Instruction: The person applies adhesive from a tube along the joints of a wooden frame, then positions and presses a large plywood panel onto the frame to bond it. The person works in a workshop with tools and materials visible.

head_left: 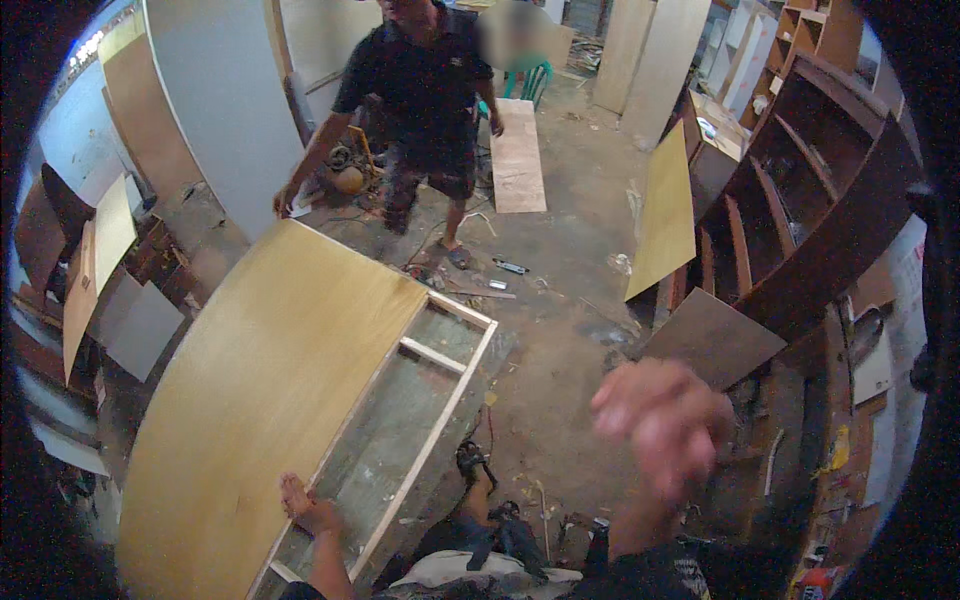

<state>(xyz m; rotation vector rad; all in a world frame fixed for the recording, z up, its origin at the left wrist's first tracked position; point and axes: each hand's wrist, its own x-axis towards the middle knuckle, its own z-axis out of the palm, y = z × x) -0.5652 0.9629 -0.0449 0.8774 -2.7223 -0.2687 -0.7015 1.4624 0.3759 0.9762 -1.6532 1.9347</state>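
A large yellowish plywood sheet (270, 340) lies over a pale wooden frame (436, 432), leaving a strip of the frame's right side uncovered. Along the sheet's near right edge rests my left hand (308, 505), fingers stretched out on the wood. My right hand (665, 420) is raised to the right, apart from the frame and close to the camera. Its fingers look bent but are smeared by motion, so anything in them cannot be made out. At the sheet's far corner stands a co-worker (425, 100) in dark clothes, with one hand (287, 200) at that corner.
Dark brown shelving (800, 200) leans at the right, beside a yellowish board (665, 215) and a brown panel (710, 338). Loose boards (140, 325) stand at the left. A light plank (517, 160) and small tools (511, 266) lie on the floor ahead.
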